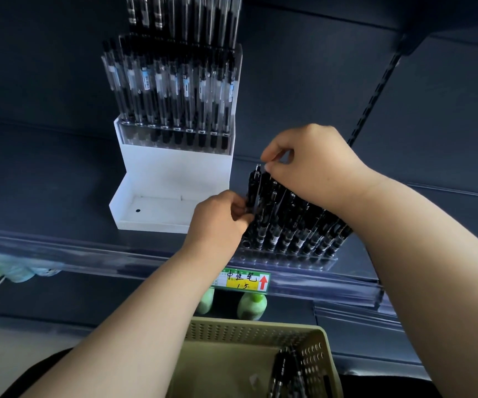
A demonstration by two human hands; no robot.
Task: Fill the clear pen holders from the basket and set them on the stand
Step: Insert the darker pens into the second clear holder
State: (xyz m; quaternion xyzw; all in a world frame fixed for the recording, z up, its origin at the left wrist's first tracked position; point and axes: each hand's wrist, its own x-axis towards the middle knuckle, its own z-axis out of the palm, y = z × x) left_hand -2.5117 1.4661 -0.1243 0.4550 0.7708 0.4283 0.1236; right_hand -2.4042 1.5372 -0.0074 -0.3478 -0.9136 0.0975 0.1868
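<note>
A clear pen holder (286, 261) lies on the dark shelf, right of centre, packed with several black pens (292, 225) leaning left. My left hand (220, 218) pinches the leftmost black pen (252, 191) low on its barrel. My right hand (309, 165) pinches the top of that same pen from above. The white stepped stand (171, 173) sits to the left; its upper tiers carry clear holders full of pens (171, 90), and its lowest tray is bare. The beige basket (260, 360) below holds a few black pens (286, 374).
A transparent price rail (88, 254) runs along the shelf's front edge with a green and yellow label (243, 280). Green bottles (252, 305) stand on the shelf beneath. A slotted upright (375, 90) rises at the right.
</note>
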